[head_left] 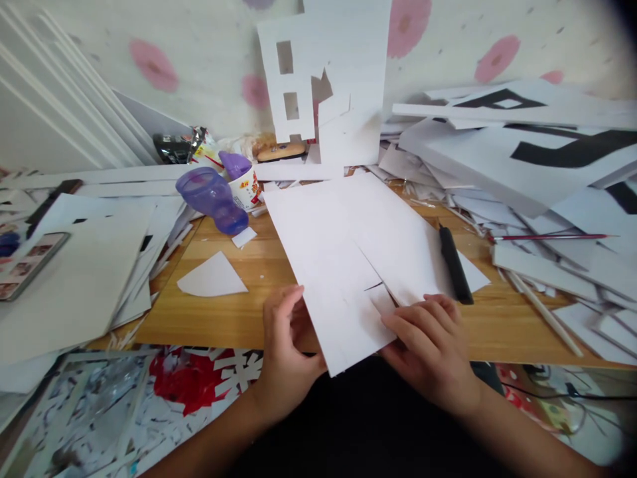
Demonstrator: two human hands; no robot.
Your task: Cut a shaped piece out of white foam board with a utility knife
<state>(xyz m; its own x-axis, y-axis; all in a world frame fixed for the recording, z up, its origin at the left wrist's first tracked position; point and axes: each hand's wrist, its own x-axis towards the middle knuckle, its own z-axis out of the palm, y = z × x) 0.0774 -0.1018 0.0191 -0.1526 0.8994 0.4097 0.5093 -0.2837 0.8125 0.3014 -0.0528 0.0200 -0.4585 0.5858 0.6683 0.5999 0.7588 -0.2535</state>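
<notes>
Head view: left hand (286,342) holds the left edge of the sheet (318,245), right hand (432,342) grips it beside the slit (371,263), over the table (164,318)'s near edge. I'd support both sides of the slit and flex gently to avoid tearing.

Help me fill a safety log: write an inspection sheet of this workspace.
Surface: wooden table, partly covered.
Job's things: white sheet with a slit; black tool near its right side.
Clutter: purple cup, paper cup, phone, paper pile at right.
Hands: left hand holds the sheet's left edge; right hand grips it near the slit.
Cables: black cable below the table, at right.
Surroundings: flowered wall behind.
</notes>
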